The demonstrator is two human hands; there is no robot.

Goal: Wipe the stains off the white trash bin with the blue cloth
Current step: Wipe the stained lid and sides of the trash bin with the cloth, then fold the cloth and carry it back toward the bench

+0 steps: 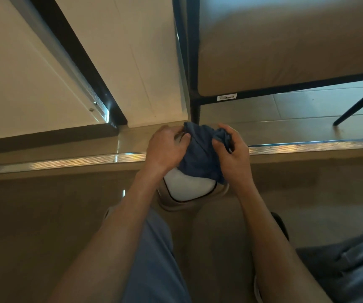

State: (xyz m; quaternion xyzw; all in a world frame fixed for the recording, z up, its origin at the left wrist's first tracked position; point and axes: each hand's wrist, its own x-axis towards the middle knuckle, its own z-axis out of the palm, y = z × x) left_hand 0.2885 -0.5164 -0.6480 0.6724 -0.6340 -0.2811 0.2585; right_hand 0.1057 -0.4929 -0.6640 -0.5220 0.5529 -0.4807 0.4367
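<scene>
The blue cloth (200,154) is bunched up between both hands, just above the white trash bin (189,189), whose rounded lid shows below the cloth. My left hand (165,147) grips the cloth's left edge with curled fingers. My right hand (230,154) pinches a fold of it on the right. Most of the bin's body is hidden under the cloth and my hands. No stains can be made out on the visible part of the lid.
A metal floor strip (67,162) runs left to right under my hands. A chair with black legs (194,106) and a beige seat stands just behind. White cabinet panels (132,62) are at the left. My knees fill the foreground.
</scene>
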